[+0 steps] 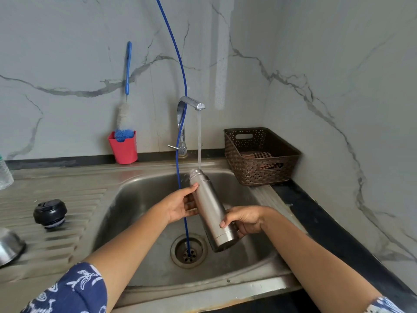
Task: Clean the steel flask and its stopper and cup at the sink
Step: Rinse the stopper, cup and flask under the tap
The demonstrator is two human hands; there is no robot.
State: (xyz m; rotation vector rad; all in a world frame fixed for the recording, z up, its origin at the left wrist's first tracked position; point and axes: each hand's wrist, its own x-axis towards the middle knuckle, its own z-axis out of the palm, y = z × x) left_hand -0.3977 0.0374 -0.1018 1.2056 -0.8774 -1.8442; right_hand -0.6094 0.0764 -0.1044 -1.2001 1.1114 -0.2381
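The steel flask [211, 208] hangs tilted over the sink basin [135, 199], its open threaded mouth up under the running water from the tap [191, 103]. My left hand [180, 206] holds the flask's upper part from the left. My right hand [242, 220] grips it near the base from the right. The black stopper [50, 213] stands on the ribbed drainboard at the left. The steel cup [10, 246] lies at the far left edge, partly cut off.
A blue hose [180, 64] runs down past the tap into the drain [189, 250]. A red holder [123, 147] with a bottle brush [124, 116] stands behind the sink. At the right is a brown basket [259, 157] holding cloths. A clear bottle [4, 172] shows at left.
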